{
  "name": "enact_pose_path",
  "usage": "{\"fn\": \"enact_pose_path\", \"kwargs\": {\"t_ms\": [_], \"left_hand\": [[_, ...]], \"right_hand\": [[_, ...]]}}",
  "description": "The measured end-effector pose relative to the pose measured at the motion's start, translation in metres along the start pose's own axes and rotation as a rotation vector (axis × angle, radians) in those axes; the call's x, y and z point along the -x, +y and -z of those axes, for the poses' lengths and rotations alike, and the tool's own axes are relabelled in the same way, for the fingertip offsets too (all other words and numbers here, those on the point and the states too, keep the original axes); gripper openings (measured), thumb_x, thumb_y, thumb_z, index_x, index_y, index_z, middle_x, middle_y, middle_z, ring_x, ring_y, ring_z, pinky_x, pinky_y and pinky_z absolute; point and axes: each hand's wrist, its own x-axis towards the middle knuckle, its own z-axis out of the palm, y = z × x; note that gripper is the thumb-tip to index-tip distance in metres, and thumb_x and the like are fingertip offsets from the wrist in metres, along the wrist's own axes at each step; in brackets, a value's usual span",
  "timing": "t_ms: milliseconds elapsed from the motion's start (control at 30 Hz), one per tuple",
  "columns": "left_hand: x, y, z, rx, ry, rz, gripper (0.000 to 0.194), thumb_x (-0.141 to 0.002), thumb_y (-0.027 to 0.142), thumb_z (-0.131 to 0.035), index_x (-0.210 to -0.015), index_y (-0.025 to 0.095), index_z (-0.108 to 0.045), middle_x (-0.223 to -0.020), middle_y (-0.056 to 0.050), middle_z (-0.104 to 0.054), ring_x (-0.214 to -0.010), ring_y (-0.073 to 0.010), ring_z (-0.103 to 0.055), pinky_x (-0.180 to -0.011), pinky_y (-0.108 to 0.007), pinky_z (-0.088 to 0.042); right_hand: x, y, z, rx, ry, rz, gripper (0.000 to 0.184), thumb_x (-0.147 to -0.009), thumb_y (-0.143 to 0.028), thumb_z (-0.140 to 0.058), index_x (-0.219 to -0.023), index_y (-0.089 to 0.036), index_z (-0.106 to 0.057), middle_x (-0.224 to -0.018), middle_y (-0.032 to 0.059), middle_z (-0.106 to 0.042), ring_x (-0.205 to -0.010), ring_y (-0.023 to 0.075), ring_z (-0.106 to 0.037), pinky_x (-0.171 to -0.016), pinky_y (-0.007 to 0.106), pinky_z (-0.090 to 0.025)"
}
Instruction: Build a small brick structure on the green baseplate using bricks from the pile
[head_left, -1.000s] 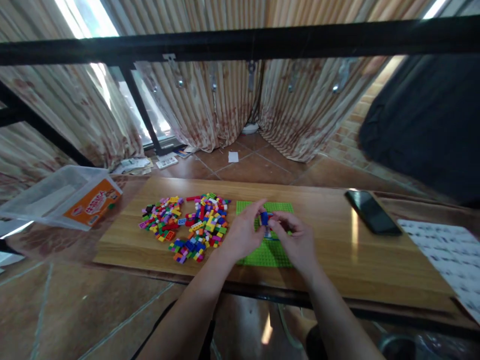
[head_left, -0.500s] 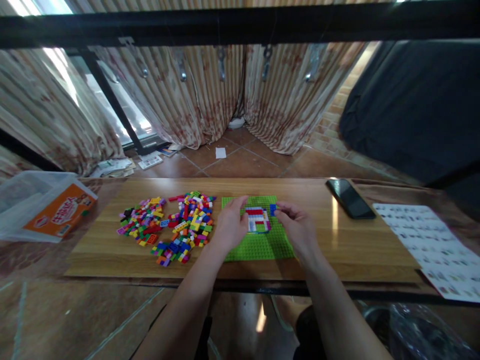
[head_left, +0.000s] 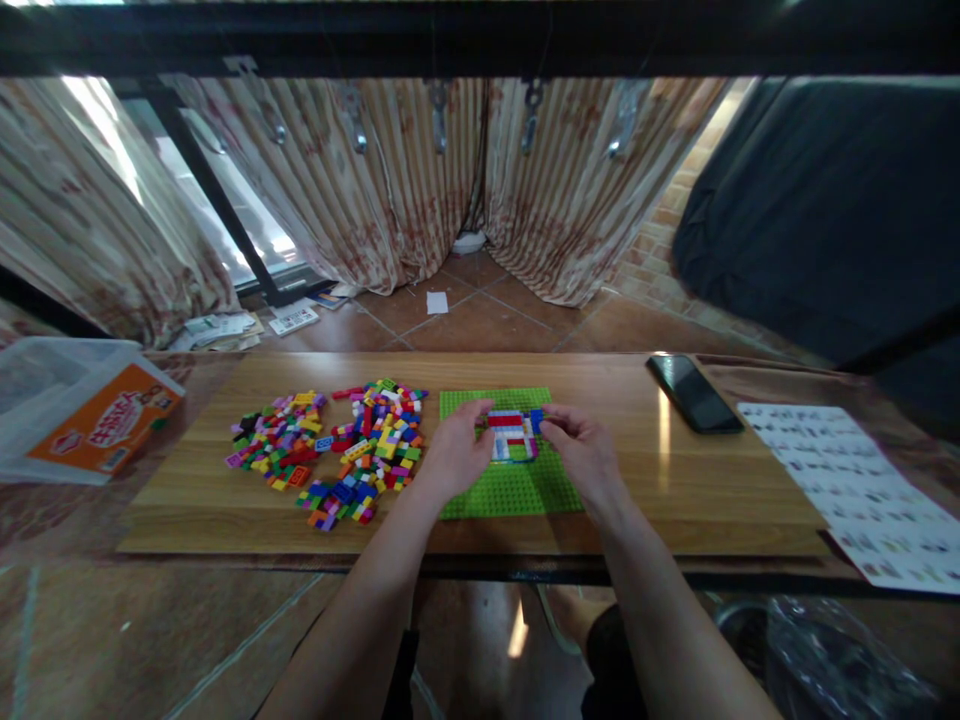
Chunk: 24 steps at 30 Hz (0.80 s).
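A green baseplate point(head_left: 517, 490) lies on the wooden board point(head_left: 675, 490). On it stands a small flat build of red, white and blue bricks point(head_left: 511, 436). My left hand point(head_left: 454, 455) rests on the plate at the build's left edge, fingers curled against it. My right hand point(head_left: 581, 450) is at the build's right edge and pinches a small blue brick point(head_left: 535, 420) against its top right corner. A heap of loose coloured bricks point(head_left: 337, 450) lies to the left of the plate.
A black phone point(head_left: 694, 392) lies at the board's far right. A printed sheet point(head_left: 862, 480) lies further right. A clear plastic box with an orange label point(head_left: 82, 420) sits at the left. A black bar point(head_left: 480, 35) crosses overhead, with curtains and tiled floor behind.
The blue brick was held up between both hands over the plate. My hands have since parted, uncovering the build, and my right hand has brought the brick down to the build's right corner.
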Motion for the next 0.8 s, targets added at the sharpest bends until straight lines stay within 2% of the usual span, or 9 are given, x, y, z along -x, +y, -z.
{"fn": "enact_pose_path", "kwargs": {"t_ms": [233,433,667,800], "left_hand": [[0.002,-0.001,0.0,-0.011,0.003,-0.045,0.038,-0.084,0.009,-0.051,-0.121,0.013,-0.059,-0.122,-0.013,-0.067,-0.108,-0.0216,-0.065,-0.099,-0.04,-0.053],[0.001,-0.001,0.0,-0.046,0.01,-0.048,0.036,-0.084,0.01,-0.052,-0.12,0.013,-0.06,-0.119,-0.013,-0.067,-0.105,-0.0216,-0.066,-0.099,-0.04,-0.053],[0.001,0.001,0.0,-0.051,-0.01,-0.034,0.037,-0.085,0.009,-0.052,-0.12,0.011,-0.061,-0.12,-0.015,-0.067,-0.107,-0.0228,-0.065,-0.099,-0.041,-0.053],[0.001,0.001,0.001,-0.062,-0.003,-0.048,0.036,-0.085,0.009,-0.052,-0.12,0.011,-0.061,-0.12,-0.014,-0.067,-0.109,-0.0229,-0.065,-0.1,-0.041,-0.052]], "right_hand": [[0.001,0.0,-0.01,0.118,0.012,0.074,0.033,-0.072,-0.042,-0.064,-0.091,-0.017,-0.074,-0.088,0.0078,-0.076,-0.078,0.0214,-0.068,-0.074,0.035,-0.055],[0.001,0.003,-0.009,0.23,0.027,0.104,0.035,-0.078,-0.045,-0.06,-0.093,-0.017,-0.076,-0.087,0.008,-0.077,-0.08,0.0227,-0.069,-0.075,0.035,-0.054],[0.0,0.005,-0.011,0.291,0.042,0.079,0.036,-0.078,-0.045,-0.057,-0.086,-0.017,-0.078,-0.081,0.0076,-0.077,-0.075,0.0236,-0.068,-0.072,0.035,-0.052],[0.001,0.004,-0.013,0.259,0.051,0.07,0.038,-0.076,-0.045,-0.058,-0.092,-0.016,-0.077,-0.082,0.0079,-0.076,-0.071,0.0219,-0.067,-0.068,0.033,-0.052]]}}
